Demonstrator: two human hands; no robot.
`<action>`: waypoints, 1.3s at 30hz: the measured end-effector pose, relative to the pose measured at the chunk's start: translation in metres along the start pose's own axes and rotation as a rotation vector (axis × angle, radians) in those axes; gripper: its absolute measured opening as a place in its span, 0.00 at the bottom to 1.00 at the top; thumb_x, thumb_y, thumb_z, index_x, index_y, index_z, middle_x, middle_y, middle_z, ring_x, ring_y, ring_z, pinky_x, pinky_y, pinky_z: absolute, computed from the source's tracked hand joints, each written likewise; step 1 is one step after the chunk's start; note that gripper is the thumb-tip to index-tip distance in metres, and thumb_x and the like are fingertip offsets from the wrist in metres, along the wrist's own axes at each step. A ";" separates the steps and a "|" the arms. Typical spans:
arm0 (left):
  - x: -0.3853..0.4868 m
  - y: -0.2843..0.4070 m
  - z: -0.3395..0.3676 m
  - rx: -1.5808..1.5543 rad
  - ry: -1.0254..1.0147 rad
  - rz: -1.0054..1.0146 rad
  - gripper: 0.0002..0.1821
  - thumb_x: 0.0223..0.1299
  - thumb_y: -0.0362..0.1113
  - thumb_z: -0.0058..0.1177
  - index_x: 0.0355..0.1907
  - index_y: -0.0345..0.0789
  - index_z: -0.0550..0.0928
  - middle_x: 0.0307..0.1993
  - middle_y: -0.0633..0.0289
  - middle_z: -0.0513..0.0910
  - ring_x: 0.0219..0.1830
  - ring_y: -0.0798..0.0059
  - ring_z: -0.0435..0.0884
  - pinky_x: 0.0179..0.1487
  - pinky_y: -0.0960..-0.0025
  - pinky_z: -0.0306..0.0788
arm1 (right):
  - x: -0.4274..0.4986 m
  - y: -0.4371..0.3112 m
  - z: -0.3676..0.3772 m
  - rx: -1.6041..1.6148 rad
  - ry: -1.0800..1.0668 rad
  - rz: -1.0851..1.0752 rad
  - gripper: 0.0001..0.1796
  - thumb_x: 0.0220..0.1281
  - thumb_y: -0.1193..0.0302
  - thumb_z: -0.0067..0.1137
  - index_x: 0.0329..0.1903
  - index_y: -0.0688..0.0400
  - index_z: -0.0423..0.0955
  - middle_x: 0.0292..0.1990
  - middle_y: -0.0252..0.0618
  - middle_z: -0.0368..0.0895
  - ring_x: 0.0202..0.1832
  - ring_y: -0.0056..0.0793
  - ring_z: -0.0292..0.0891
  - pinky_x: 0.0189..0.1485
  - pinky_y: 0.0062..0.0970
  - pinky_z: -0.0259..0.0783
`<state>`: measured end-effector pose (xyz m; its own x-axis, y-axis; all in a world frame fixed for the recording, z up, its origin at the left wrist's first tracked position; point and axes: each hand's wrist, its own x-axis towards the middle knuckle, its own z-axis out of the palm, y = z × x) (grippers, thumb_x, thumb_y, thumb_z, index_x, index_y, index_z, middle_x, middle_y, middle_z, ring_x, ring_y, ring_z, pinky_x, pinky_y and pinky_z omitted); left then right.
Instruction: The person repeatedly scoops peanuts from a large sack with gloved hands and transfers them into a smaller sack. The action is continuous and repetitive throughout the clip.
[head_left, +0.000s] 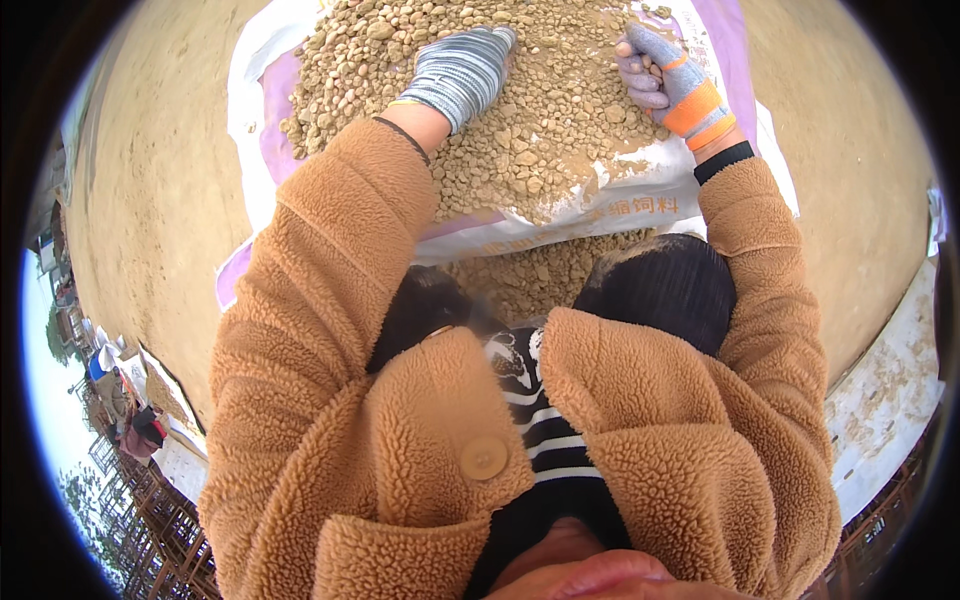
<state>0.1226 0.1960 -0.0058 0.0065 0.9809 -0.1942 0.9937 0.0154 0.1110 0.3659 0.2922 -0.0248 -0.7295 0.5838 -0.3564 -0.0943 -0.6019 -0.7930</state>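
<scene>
My left hand (465, 73), in a grey and white striped glove, rests back up on a heap of brown clods and pebble-like pieces (517, 142); its fingertips are hidden. At the heap's right side, my right hand (649, 75), in a grey and orange glove, has its fingers curled around a few small, rounded, pinkish-brown pieces. One bare fingertip shows through this glove. The heap lies on a white and purple woven sack (697, 191) that bears writing. Rounder, pinkish pieces lie mostly at the upper left of the heap, finer clods towards the right.
More clods (525, 277) lie below the sack's near edge, between my dark-clothed knees. Tan ground (165, 150) spreads out on both sides. At the far left are a person (142, 431), pale sheets and metal frames (142, 525). A stained pale slab (885, 405) borders the right.
</scene>
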 end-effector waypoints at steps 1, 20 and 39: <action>0.000 0.000 -0.003 0.057 -0.008 -0.020 0.15 0.66 0.37 0.47 0.53 0.38 0.77 0.48 0.54 0.83 0.52 0.56 0.81 0.53 0.52 0.75 | 0.000 0.002 0.004 -0.082 0.019 -0.004 0.15 0.67 0.60 0.57 0.42 0.60 0.77 0.23 0.27 0.71 0.20 0.11 0.57 0.13 0.11 0.48; -0.014 -0.027 0.011 -2.175 -0.563 0.051 0.14 0.67 0.41 0.50 0.46 0.33 0.78 0.33 0.66 0.81 0.26 0.86 0.74 0.22 0.84 0.67 | -0.004 0.022 0.028 -1.724 -0.088 -0.576 0.10 0.61 0.63 0.59 0.43 0.50 0.81 0.38 0.35 0.82 0.43 0.38 0.78 0.45 0.35 0.75; -0.037 0.028 0.005 -0.197 -0.113 0.261 0.13 0.65 0.43 0.52 0.47 0.40 0.83 0.37 0.55 0.85 0.40 0.59 0.84 0.47 0.60 0.76 | -0.012 0.016 0.022 -1.627 0.025 -0.471 0.12 0.62 0.62 0.60 0.44 0.53 0.82 0.40 0.39 0.84 0.42 0.39 0.81 0.47 0.33 0.76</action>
<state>0.1503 0.1588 -0.0004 0.2807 0.9292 -0.2404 0.9164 -0.1850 0.3550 0.3585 0.2634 -0.0224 -0.8315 0.5535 0.0469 0.4710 0.7472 -0.4689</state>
